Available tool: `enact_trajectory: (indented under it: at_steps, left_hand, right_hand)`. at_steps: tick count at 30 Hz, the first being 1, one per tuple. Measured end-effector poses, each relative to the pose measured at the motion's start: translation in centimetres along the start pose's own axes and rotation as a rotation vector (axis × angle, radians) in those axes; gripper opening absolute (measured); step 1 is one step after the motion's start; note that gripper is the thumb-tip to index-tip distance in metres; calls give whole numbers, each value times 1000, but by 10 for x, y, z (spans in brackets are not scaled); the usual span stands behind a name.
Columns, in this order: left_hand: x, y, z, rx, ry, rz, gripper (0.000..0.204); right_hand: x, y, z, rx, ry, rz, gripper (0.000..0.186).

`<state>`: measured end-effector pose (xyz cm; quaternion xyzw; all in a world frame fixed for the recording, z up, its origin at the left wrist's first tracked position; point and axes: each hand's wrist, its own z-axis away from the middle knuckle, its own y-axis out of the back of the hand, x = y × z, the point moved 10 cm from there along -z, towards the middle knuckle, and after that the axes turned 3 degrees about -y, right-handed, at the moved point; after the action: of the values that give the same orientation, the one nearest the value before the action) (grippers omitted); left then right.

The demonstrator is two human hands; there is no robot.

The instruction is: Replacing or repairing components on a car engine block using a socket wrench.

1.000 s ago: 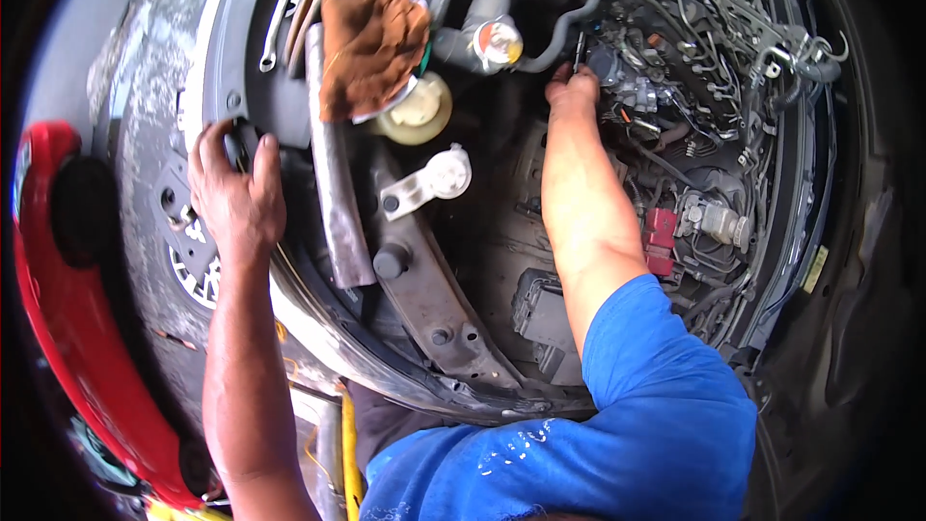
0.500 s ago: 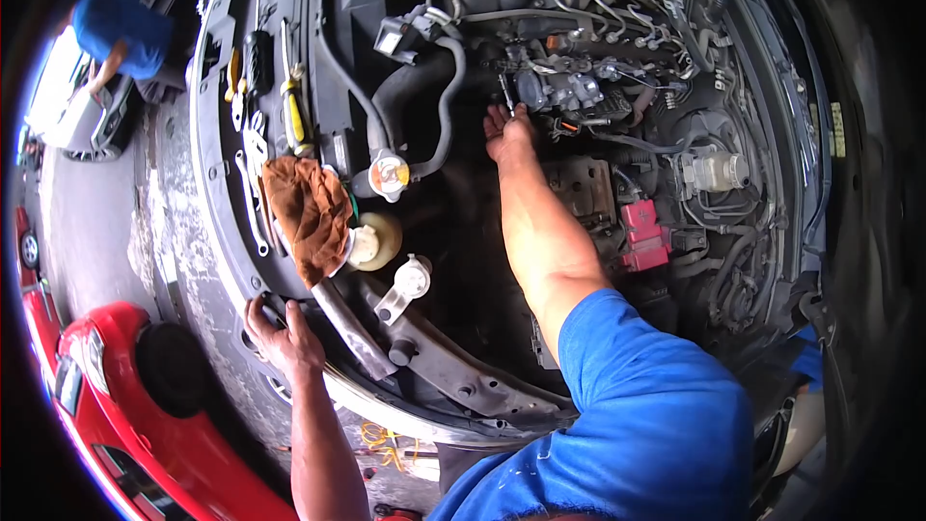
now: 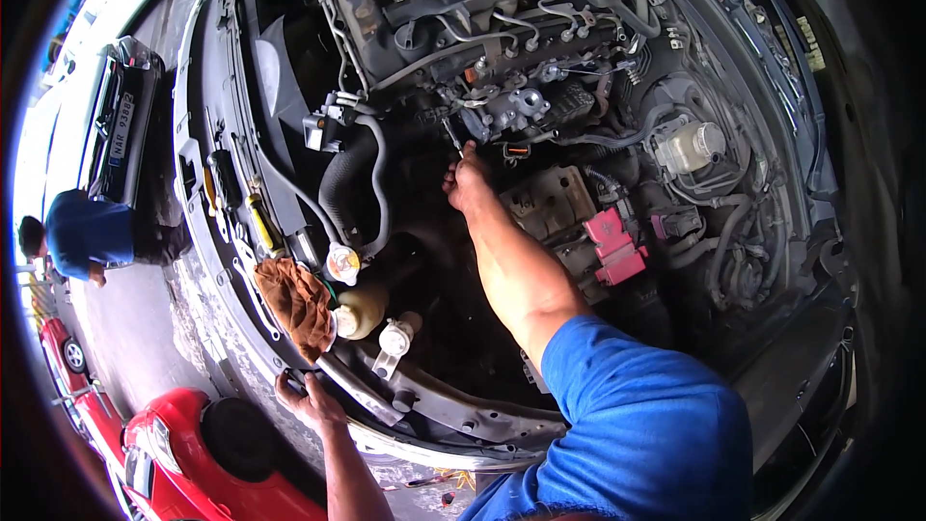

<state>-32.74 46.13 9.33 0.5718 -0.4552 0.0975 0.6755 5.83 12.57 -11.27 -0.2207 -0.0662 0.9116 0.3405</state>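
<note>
My right hand (image 3: 467,174) reaches into the engine bay with its fingers round a slim metal tool (image 3: 456,140), whose far end meets the fittings beside a silver engine component (image 3: 521,106). My left hand (image 3: 311,397) grips the car's front edge (image 3: 280,362) at lower left. Beside it are a brown rag (image 3: 289,299), a cream reservoir (image 3: 359,320) and a white bracket-mounted part (image 3: 394,338). A yellow-handled screwdriver (image 3: 265,229), wrenches (image 3: 253,294) and pliers (image 3: 209,188) lie along the front panel.
A co-worker in blue (image 3: 87,232) bends at a parked car (image 3: 135,125) on the left. A red car (image 3: 193,453) stands at lower left. Hoses (image 3: 371,183), a pink-red cover (image 3: 615,246) and a white-capped reservoir (image 3: 690,147) fill the bay around my right arm.
The view has swung, showing more of the engine's upper part and the co-worker at left. Both my hands stay at about the same places on the car, the right one at the tool.
</note>
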Motion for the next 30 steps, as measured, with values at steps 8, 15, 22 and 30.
enact_trajectory:
  at_steps: [8,15,22,30]
  left_hand:
    - [-19,-4,-1,-34,85,182,47]
    - [-9,2,1,8,36,-1,52]
    - [14,9,1,32,-69,-222,50]
    - [20,12,1,19,0,-309,54]
  right_hand:
    - [-23,-9,8,-67,284,74,31]
    - [2,-6,-8,-92,-7,7,45]
    - [-13,-9,-9,-89,147,41,40]
    - [-35,-5,-3,73,474,353,22]
